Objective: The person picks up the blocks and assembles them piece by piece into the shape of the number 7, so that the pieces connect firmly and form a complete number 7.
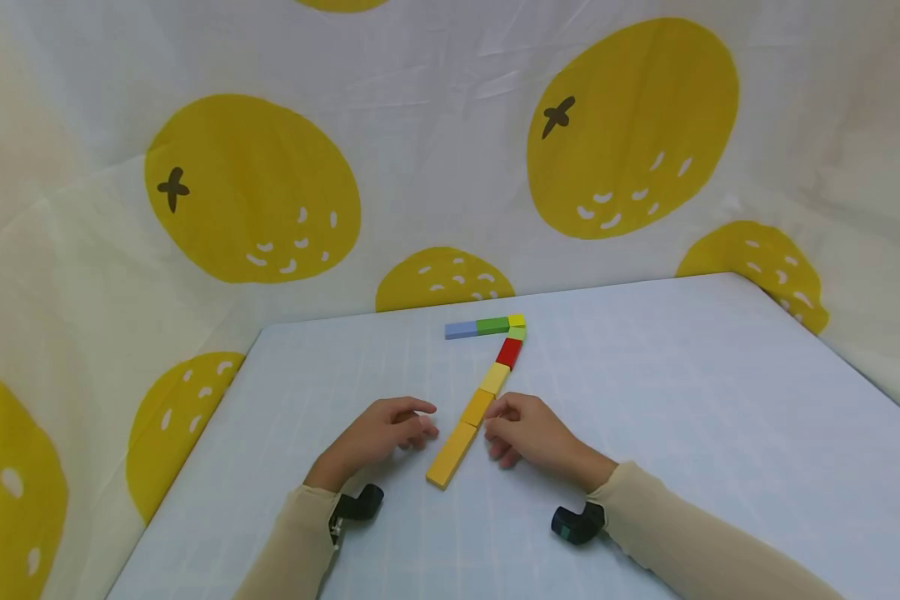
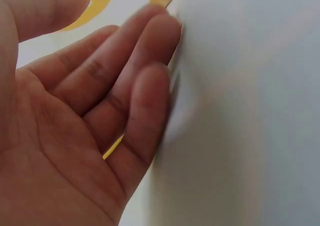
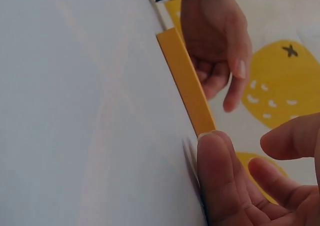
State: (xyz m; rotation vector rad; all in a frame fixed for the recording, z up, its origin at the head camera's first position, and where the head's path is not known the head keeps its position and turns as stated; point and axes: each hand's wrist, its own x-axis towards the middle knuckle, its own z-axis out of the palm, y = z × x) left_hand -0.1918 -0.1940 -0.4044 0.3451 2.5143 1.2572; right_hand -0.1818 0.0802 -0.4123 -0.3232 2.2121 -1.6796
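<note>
On the table lies a bent row of flat blocks. Nearest is a long orange block (image 1: 452, 456), followed by a shorter orange block (image 1: 477, 407), a pale yellow block (image 1: 495, 378) and a red block (image 1: 508, 352). A light green block (image 1: 517, 333) and a yellow block (image 1: 517, 320) form the corner. From there a green block (image 1: 492, 326) and a blue block (image 1: 461, 331) run left. My left hand (image 1: 381, 429), fingers relaxed, rests left of the row, holding nothing. Fingertips of my right hand (image 1: 528, 433) are right beside the orange blocks; thumb and index finger stand apart.
A pale, faintly checked cloth covers the table (image 1: 682, 400). Behind and to the sides hangs a white curtain (image 1: 435, 150) printed with large yellow fruit. Each wrist wears a small black camera (image 1: 579, 525).
</note>
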